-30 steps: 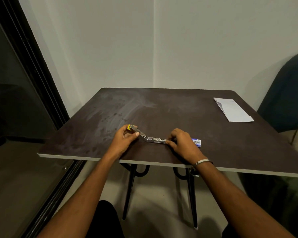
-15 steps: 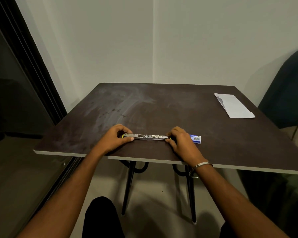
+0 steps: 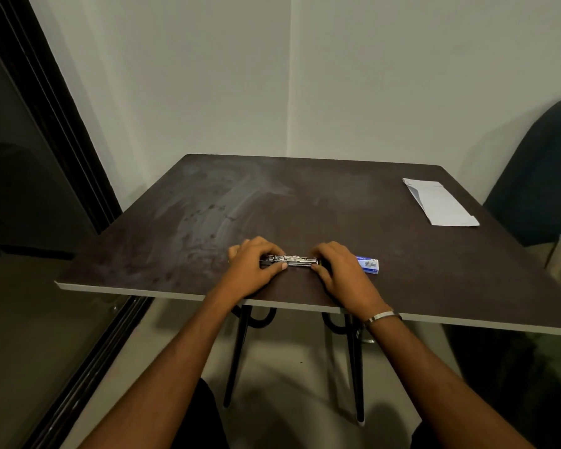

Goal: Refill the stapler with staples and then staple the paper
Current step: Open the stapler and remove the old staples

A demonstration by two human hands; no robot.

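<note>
A metal stapler (image 3: 292, 260) lies opened flat along the near part of the dark table (image 3: 305, 205). My left hand (image 3: 251, 268) grips its left end, thumb pressed on the front side. My right hand (image 3: 340, 270) holds its right end with the fingertips. A small blue and white staple box (image 3: 368, 264) sits just right of my right hand, partly hidden by it. The folded white paper (image 3: 439, 202) lies at the table's far right, away from both hands.
The table's light front edge (image 3: 175, 293) runs just below my wrists. A dark window frame (image 3: 52, 124) stands to the left. A dark chair back (image 3: 538, 176) rises at the right beyond the paper. Black table legs (image 3: 237, 351) show underneath.
The stapler's raised left arm has been pressed down until the stapler lies flat. My left hand has slid inward along it. My right hand stays on the right end.
</note>
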